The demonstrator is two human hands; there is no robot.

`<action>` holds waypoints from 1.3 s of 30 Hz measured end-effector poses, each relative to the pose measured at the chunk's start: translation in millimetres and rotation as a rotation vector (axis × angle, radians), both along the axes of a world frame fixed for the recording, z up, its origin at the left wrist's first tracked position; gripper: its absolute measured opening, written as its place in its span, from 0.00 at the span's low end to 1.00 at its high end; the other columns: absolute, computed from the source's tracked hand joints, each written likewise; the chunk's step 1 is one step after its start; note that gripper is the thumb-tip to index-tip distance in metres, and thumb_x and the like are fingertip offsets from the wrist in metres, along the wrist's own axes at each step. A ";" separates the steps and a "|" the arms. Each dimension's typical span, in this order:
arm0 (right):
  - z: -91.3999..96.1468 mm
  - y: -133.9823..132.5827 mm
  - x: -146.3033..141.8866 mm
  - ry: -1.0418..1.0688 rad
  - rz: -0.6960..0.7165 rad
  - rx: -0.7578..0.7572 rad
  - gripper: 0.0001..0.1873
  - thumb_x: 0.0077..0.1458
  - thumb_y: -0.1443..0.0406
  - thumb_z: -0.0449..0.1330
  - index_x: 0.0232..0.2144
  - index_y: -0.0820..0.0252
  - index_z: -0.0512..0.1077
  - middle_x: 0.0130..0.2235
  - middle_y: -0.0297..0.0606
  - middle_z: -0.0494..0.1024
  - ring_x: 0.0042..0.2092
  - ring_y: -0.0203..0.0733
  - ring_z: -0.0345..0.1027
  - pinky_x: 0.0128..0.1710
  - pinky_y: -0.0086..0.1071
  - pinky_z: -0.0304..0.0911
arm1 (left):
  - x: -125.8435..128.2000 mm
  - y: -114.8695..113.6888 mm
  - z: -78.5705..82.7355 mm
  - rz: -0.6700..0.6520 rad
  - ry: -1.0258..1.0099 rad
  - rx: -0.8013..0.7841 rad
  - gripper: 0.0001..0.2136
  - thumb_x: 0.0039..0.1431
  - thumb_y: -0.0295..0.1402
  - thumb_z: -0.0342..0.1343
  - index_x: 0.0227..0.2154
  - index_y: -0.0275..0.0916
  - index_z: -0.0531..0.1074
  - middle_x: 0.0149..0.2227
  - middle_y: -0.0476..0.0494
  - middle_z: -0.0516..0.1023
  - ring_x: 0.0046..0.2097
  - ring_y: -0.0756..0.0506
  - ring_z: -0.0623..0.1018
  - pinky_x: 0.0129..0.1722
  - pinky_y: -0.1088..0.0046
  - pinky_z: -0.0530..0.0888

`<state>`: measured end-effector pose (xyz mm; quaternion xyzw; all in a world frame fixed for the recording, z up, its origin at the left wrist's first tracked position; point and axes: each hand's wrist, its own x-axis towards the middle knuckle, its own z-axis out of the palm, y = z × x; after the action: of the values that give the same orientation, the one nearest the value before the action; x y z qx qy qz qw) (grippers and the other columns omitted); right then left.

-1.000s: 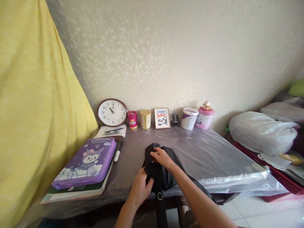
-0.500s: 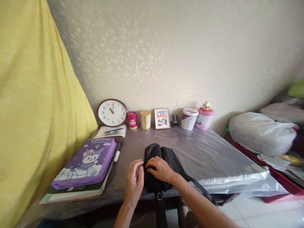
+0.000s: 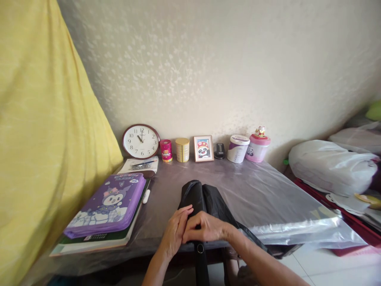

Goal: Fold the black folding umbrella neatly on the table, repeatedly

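A black folding umbrella (image 3: 193,194), its fabric loosely gathered, lies across the table's front edge. Its dark handle (image 3: 202,264), with a small round metal ring near the top, points toward me past the edge. Against the umbrella's left side rests my left hand (image 3: 175,230), fingers stretched out along the fabric and thumb partly hidden. My right hand (image 3: 206,228) is over the lower end of the fabric, just above the handle, with fingers curled and pinched on it. The fingertips of my right hand meet my left hand.
A purple zip case (image 3: 110,206) lies on books at the left, beside a white marker (image 3: 146,196). Along the wall stand a clock (image 3: 141,141), tins, a framed panda picture (image 3: 204,148) and tubs. White plastic bags (image 3: 330,167) sit at the right; a yellow curtain (image 3: 53,139) hangs left.
My right hand has drawn back down the fabric toward the handle and is now pinched there. My left hand has moved right, from beside the umbrella onto its side.
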<state>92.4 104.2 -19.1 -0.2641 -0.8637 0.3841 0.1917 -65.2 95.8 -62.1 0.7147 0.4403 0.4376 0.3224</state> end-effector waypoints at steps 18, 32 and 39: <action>-27.7 91.6 1.6 -0.216 -0.779 0.485 0.17 0.57 0.66 0.51 0.49 0.59 0.68 0.56 0.44 0.65 0.58 0.47 0.55 0.57 0.46 0.49 | 9.6 -4.5 -17.8 0.085 0.316 0.372 0.15 0.60 0.34 0.48 0.49 0.41 0.67 0.52 0.41 0.70 0.53 0.44 0.70 0.51 0.61 0.71; -23.0 74.5 21.2 -0.112 -0.561 0.491 0.15 0.55 0.70 0.50 0.42 0.59 0.73 0.48 0.42 0.74 0.52 0.41 0.65 0.55 0.37 0.57 | 9.3 -4.6 -18.5 0.069 0.314 0.367 0.15 0.60 0.34 0.48 0.49 0.40 0.66 0.52 0.41 0.70 0.53 0.45 0.70 0.52 0.62 0.71; -14.6 75.9 73.7 -0.202 -1.016 0.168 0.17 0.54 0.70 0.50 0.42 0.63 0.73 0.45 0.42 0.76 0.47 0.42 0.69 0.49 0.34 0.61 | 8.6 -4.7 -18.4 0.053 0.294 0.367 0.15 0.60 0.33 0.47 0.50 0.42 0.65 0.53 0.42 0.69 0.54 0.45 0.69 0.52 0.61 0.70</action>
<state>166.2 180.1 -33.7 -0.6691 -0.6687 0.1449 0.2900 -56.6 91.1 -80.5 0.8056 0.4141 0.4097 0.1079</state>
